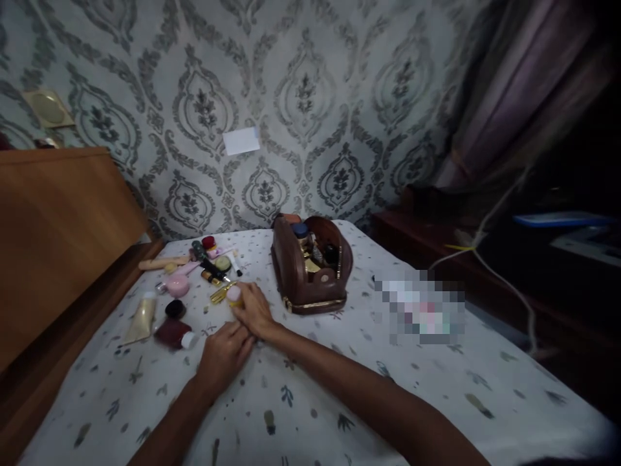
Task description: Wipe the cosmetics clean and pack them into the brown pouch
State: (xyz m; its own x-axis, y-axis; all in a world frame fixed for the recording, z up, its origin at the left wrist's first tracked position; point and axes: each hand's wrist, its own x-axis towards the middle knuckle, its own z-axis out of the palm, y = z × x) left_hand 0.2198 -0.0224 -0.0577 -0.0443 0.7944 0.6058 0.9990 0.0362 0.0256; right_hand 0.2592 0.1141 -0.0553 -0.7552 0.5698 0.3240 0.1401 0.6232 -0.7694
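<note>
A white cloth [272,408] printed with small leaves and plants covers the flat surface beneath both hands and extends well to either side of them. Beyond the hands rises a wall [305,97] papered in a grey damask pattern, with a white card [241,140] on it; to their far left stands a wooden board [53,239], and to their far right hang a curtain [524,84] and a pale cord [509,291] against a dark area. The right hand [253,310] grips a small bottle [235,296], yellow with a pale pink cap, at its fingertips. The cap end points up and away from the wearer; the long axis appears to run the same way, though the fingers hide the lower part and its exact tilt cannot be told. The left hand [227,349] lies nearer the wearer, fingers curled, touching the right; whether it holds anything cannot be told. Just beyond the bottle lies a yellow clip [220,294]. Left of the hands are a dark red bottle [171,332] lying on its side, a black-lidded jar [175,309], a beige tube [141,320] and, farther off, a pink jar [177,285]. Right of the hands and slightly beyond stands an open brown bag [291,272], filled with containers; farther right lies a blurred item [420,307].
</note>
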